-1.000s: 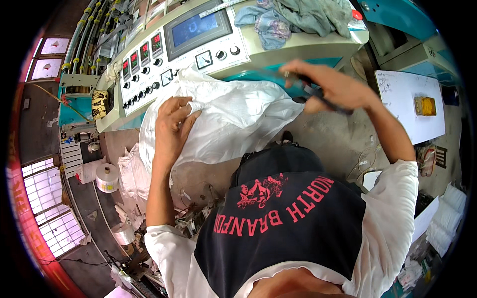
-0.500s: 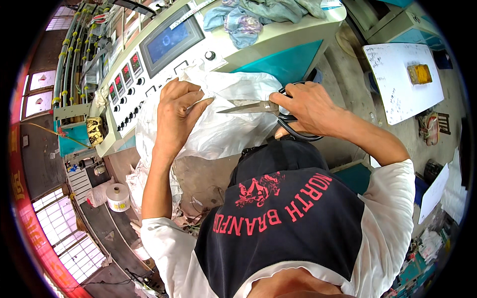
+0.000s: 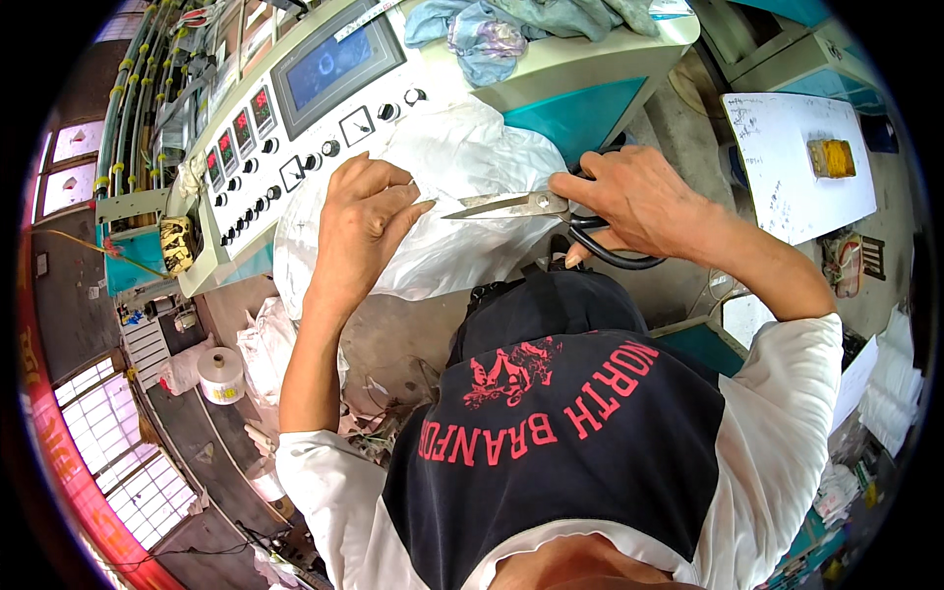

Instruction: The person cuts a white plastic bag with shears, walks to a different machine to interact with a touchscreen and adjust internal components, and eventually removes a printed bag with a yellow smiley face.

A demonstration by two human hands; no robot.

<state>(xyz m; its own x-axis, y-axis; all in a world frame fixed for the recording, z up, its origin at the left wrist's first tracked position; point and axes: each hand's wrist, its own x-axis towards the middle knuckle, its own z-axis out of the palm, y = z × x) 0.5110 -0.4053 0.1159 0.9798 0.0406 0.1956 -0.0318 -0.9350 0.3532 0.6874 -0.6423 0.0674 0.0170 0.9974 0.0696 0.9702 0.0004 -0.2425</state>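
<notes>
A large crumpled white sack (image 3: pixel 462 152), of thin plastic-like sheet, hangs in front of the machine panel. My left hand (image 3: pixel 366 211) is closed at its left part, thumb and fingertips pinching the material. In my right hand (image 3: pixel 639 202) is a pair of scissors (image 3: pixel 506 206) with black handles, my fingers in and around the loops. Its metal blades stand slightly apart and point left toward my left fingertips, over the sack. Whether the blades touch the material I cannot tell.
Ahead stands a machine's control panel (image 3: pixel 339 147) with a screen, knobs and red displays. Rags (image 3: pixel 487 44) lie on its top. A white board (image 3: pixel 787 197) with a yellow block (image 3: pixel 832 158) is at the right. A white thread cone (image 3: pixel 220 376) stands at the lower left.
The sack's upper part has shifted rightward and slumped, uncovering more knobs on the panel. My right hand and the scissors have moved slightly to the right. The left hand keeps its pinch.
</notes>
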